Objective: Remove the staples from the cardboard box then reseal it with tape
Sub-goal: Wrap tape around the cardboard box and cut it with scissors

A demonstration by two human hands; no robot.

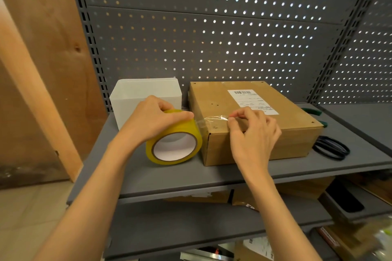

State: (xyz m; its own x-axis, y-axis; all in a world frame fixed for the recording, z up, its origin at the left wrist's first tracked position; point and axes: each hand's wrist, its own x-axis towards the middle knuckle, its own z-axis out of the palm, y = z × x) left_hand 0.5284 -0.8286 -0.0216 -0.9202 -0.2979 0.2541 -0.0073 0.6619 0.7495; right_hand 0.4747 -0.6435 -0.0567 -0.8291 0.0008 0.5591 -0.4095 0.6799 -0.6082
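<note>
- The cardboard box (254,121) lies flat on the grey shelf (212,176), its flaps closed, a white shipping label (251,100) on its top toward the far side.
- Small holes show in the box top near its corners and at mid-left.
- The left hand (154,118) curls over the yellow tape roll (174,144), gripping it from above; the roll stands on edge on the shelf, just left of the box's near-left corner.
- A clear strip of tape (212,121) runs from the roll across the box's left edge onto the box top.
- The right hand (252,133) pinches the free end of that strip between thumb and forefinger, over the near part of the box top.
- A white plastic bin (146,95) stands left of the box, toward the pegboard wall (212,27) behind.
- Right of the box lie black loop handles (331,147) and green handles (314,112); the tools' working ends are hidden behind the box.
</note>
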